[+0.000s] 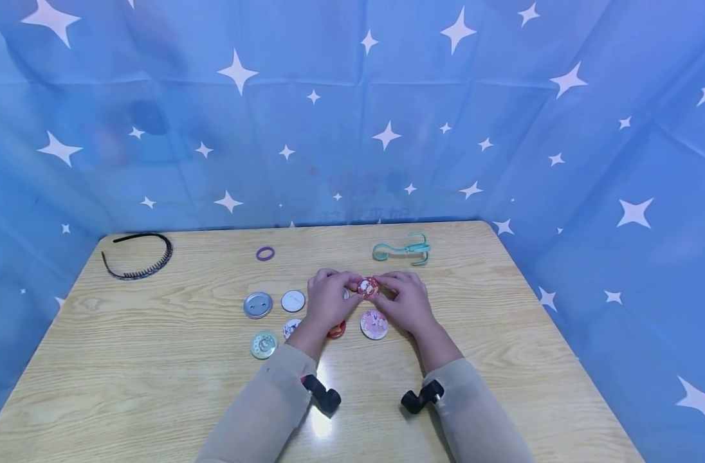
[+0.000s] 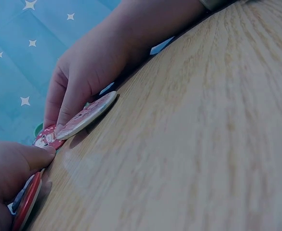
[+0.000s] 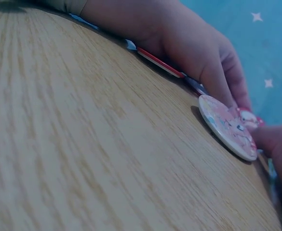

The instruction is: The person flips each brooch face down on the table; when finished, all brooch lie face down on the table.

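Both hands meet over a small red button badge (image 1: 368, 287) with a cartoon print. My left hand (image 1: 331, 297) pinches its left edge, and my right hand (image 1: 404, 299) pinches its right edge. Just in front of it lies a larger pink button badge (image 1: 374, 324), also near the fingers in the right wrist view. A second red badge (image 1: 337, 330) sits beside the left wrist, partly covered by it. Another pale badge (image 1: 346, 294) shows only a sliver behind the left fingers. In the left wrist view the red badge (image 2: 47, 137) is between both hands' fingertips.
Left of the hands lie a silver badge back (image 1: 258, 305), a white round badge (image 1: 292, 301), a green badge (image 1: 264, 345) and a partly hidden printed badge (image 1: 291, 328). Farther back are a black headband (image 1: 138, 257), a purple hair tie (image 1: 265, 253) and a teal hook (image 1: 401, 249).
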A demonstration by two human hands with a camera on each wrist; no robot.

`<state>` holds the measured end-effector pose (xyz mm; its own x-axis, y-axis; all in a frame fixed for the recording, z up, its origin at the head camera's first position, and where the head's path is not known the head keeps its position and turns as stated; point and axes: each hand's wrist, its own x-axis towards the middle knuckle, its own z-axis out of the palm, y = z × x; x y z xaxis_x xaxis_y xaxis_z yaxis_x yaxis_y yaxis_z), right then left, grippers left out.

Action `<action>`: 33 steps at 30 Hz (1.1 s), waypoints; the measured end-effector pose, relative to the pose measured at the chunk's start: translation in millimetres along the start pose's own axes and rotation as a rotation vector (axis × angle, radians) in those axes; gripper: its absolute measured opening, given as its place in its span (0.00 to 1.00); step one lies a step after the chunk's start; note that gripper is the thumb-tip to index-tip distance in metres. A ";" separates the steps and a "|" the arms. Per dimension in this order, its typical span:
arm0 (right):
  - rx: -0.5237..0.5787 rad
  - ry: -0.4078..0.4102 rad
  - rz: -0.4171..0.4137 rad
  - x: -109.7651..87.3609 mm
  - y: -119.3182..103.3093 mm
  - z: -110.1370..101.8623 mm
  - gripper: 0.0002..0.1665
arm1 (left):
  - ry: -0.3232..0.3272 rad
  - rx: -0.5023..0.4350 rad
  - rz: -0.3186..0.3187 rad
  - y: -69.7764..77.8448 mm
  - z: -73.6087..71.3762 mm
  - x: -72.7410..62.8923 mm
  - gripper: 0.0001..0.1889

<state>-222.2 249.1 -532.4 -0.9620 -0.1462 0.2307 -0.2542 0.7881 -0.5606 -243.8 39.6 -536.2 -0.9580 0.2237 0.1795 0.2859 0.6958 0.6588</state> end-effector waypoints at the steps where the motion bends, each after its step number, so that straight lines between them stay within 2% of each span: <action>1: 0.005 0.003 0.002 -0.1 0.2 -0.1 0.25 | 0.001 -0.003 0.001 0.4 -0.2 -0.3 0.19; 19: 0.119 0.045 0.031 0.1 -2.0 -0.7 0.21 | 0.022 -0.018 0.030 -0.9 -0.3 -0.8 0.16; 33: 0.159 0.070 0.035 1.0 -1.8 -0.2 0.17 | 0.040 -0.013 0.036 1.9 -1.5 -2.2 0.14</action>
<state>-222.7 247.6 -531.0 -0.9625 -0.0742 0.2609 -0.2390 0.6865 -0.6867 -241.2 39.4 -534.2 -0.9473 0.2209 0.2318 0.3201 0.6787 0.6610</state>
